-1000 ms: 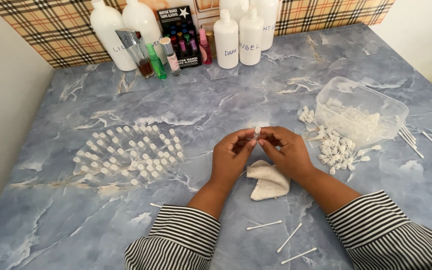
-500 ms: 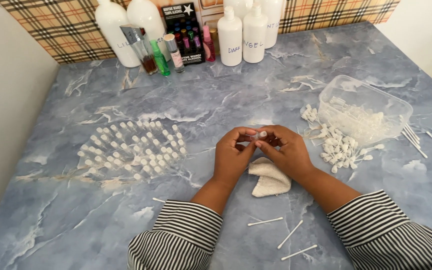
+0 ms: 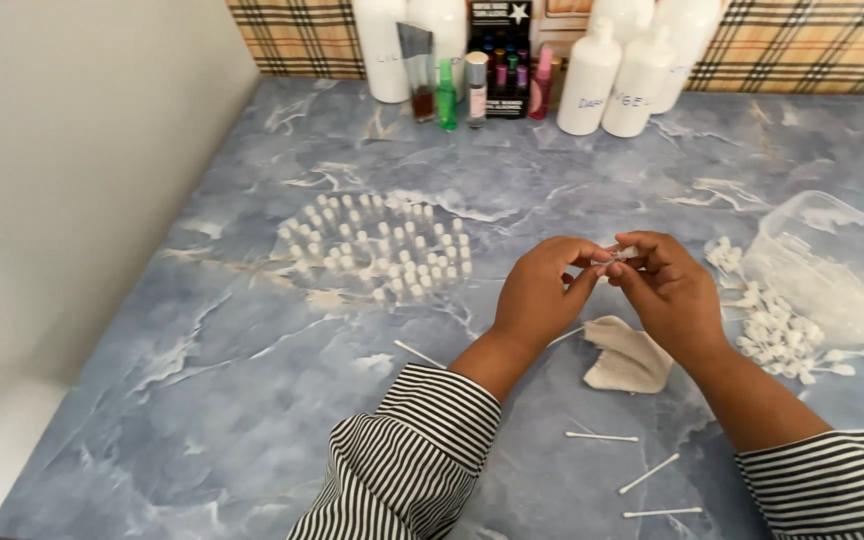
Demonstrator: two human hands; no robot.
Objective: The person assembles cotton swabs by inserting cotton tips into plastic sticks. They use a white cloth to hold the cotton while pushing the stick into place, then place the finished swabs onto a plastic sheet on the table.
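Observation:
My left hand [image 3: 540, 292] and my right hand [image 3: 665, 285] meet above the blue marble tabletop [image 3: 252, 400]. Between their fingertips they pinch a small clear vial [image 3: 620, 255] with a white end. Just below the hands lies a crumpled beige cloth [image 3: 627, 355]. To the left stands a cluster of several small white-capped vials [image 3: 377, 248], upright and apart from my hands. Both forearms wear black-and-white striped sleeves.
A tipped clear plastic tub [image 3: 832, 265] at the right spills white caps [image 3: 777, 320]. Cotton swabs [image 3: 647, 472] lie near the front edge. White bottles [image 3: 602, 75], small coloured bottles [image 3: 446, 95] and a dark box [image 3: 500, 55] line the back by a plaid wall.
The view has swung left, so my hands sit further right in frame. The vial stays pinched between both hands, which have turned it slightly.

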